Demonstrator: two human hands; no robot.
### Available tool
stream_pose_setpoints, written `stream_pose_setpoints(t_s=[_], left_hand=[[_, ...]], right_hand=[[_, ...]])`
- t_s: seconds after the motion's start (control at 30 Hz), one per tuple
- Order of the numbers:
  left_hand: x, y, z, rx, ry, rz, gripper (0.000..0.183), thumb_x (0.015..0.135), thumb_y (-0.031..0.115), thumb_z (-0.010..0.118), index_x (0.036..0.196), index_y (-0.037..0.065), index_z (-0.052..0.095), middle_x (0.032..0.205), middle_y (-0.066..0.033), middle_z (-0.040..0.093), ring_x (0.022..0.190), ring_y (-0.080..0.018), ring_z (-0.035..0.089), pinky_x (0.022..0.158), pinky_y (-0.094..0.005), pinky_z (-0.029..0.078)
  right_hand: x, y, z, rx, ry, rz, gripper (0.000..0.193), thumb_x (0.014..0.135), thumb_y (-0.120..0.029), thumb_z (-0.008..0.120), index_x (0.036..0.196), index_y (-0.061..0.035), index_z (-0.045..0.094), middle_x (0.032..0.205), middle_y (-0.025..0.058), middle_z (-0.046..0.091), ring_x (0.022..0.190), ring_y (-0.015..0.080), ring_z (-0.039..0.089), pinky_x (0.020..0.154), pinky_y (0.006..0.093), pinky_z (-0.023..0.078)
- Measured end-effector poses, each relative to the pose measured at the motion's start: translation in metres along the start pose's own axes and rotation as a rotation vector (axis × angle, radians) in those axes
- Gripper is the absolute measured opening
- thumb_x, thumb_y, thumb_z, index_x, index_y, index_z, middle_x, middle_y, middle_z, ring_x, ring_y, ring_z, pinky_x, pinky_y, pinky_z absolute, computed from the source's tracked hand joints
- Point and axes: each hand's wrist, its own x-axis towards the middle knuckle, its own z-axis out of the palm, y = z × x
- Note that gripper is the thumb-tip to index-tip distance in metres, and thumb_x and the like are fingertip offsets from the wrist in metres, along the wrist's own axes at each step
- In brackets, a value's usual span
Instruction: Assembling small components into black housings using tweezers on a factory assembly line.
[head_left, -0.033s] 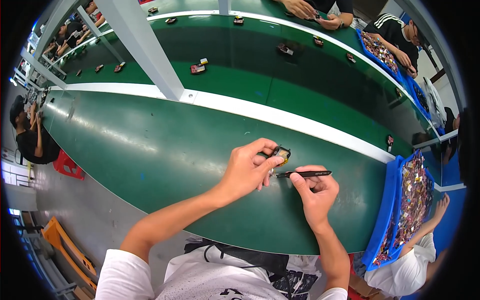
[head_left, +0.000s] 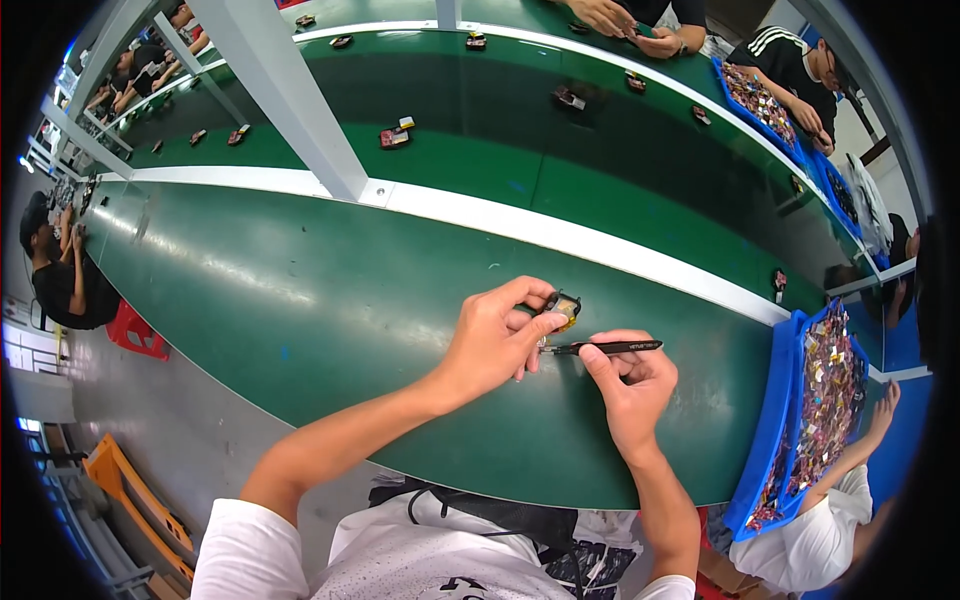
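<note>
Above the green table, my left hand (head_left: 492, 335) is closed on a small black-framed electronic part (head_left: 566, 306). A bit of yellow shows at the part's lower edge, and my fingers cover its left side. My right hand (head_left: 634, 385) grips black tweezers (head_left: 622, 347) between thumb and fingers. Their metal tips point left and reach the fingertips of my left hand, just below the part. Whether the tips pinch anything is too small to tell.
A white rail (head_left: 560, 235) divides my green table (head_left: 330, 290) from a belt with several small parts (head_left: 396, 135). Blue bins (head_left: 768, 440) heaped with small colourful pieces stand at the right. A grey post (head_left: 290, 95) rises beyond the table. Co-workers sit around.
</note>
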Motion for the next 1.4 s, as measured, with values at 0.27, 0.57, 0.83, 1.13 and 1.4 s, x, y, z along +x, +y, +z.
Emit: stream_pose_setpoints(t_s=[0.27,0.57,0.83,1.13,1.4], left_hand=[[0.003,-0.009,0.011,0.016,0.003,0.024,0.029,0.096,0.005,0.069,0.12,-0.008,0.058,0.102,-0.013,0.069,0.056,-0.0112,0.064,0.041,-0.023,0.046],[0.004,-0.017,0.025,0.066,0.008,0.095,0.026,0.096,0.004,0.069,0.117,-0.006,0.061,0.1,-0.0126,0.07,0.055,-0.011,0.064,0.041,-0.0228,0.046],[0.009,-0.02,0.033,0.061,-0.01,0.066,0.024,0.095,0.004,0.069,0.116,-0.007,0.061,0.098,-0.0122,0.07,0.055,-0.0108,0.064,0.041,-0.0228,0.047],[0.015,-0.02,0.038,0.007,-0.06,-0.005,0.024,0.101,0.014,0.064,0.117,-0.005,0.063,0.089,-0.0077,0.069,0.053,-0.0067,0.058,0.042,-0.0212,0.042],[0.019,-0.018,0.035,0.059,-0.234,-0.058,0.031,0.105,0.024,0.06,0.117,-0.004,0.066,0.074,-0.0033,0.064,0.054,-0.0067,0.059,0.043,-0.0211,0.044]], right_hand=[[0.003,-0.003,-0.008,0.087,-0.004,0.159,0.013,0.089,0.003,0.075,0.1,0.0054,0.068,0.081,0.0048,0.07,0.067,0.0039,0.061,0.057,0.0171,0.044],[0.006,0.003,-0.024,0.126,-0.049,0.228,0.013,0.09,0.004,0.075,0.1,0.0061,0.068,0.088,0.0085,0.072,0.077,0.0093,0.068,0.067,0.0203,0.053],[0.007,0.014,-0.032,0.155,-0.048,0.167,0.012,0.089,0.005,0.074,0.099,0.0058,0.068,0.087,0.0082,0.072,0.078,0.0099,0.069,0.068,0.0204,0.053],[0.009,0.016,-0.049,0.104,-0.05,0.008,0.011,0.087,0.005,0.076,0.096,0.0031,0.069,0.076,0.001,0.068,0.057,-0.0008,0.049,0.05,0.0169,0.032],[0.009,0.016,-0.058,0.022,-0.06,-0.14,0.012,0.085,0.005,0.079,0.093,0.0026,0.07,0.071,-0.0003,0.066,0.053,-0.0011,0.044,0.048,0.0175,0.03]])
